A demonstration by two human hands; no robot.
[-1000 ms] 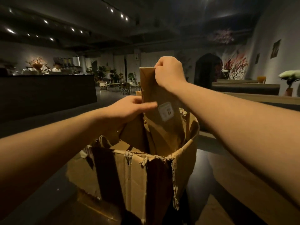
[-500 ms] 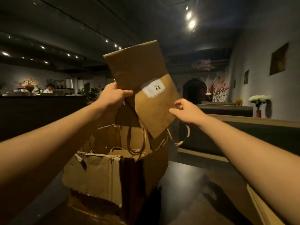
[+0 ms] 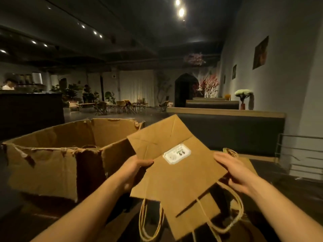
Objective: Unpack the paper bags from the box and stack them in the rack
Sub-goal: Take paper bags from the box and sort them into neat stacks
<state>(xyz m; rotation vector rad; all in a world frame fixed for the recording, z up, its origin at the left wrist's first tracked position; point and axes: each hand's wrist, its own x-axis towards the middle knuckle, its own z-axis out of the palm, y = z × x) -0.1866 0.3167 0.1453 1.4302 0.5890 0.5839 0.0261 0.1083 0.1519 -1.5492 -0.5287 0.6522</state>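
Note:
A flat brown paper bag point(image 3: 176, 175) with a white sticker and cord handles hangs between my hands, tilted, its folded bottom pointing away and its handles dangling toward me. My left hand point(image 3: 135, 169) grips its left edge. My right hand point(image 3: 232, 170) holds its right edge. The torn cardboard box point(image 3: 52, 165) stands open to the left, with bag handles just showing inside. Another brown bag point(image 3: 244, 161) lies behind my right hand, partly hidden. A metal wire rack point(image 3: 300, 151) stands at the right by the wall.
A dark booth backrest point(image 3: 227, 130) with a pale top runs across behind the bag. Chairs, tables and plants point(image 3: 111, 103) fill the far room. A dark counter point(image 3: 29, 109) sits at the left with a person behind it. A vase of white flowers point(image 3: 243, 96) stands by the right wall.
The bag has come out of the box and down to the right, turning flat between both hands. My view has swung right, so the box now sits at the left.

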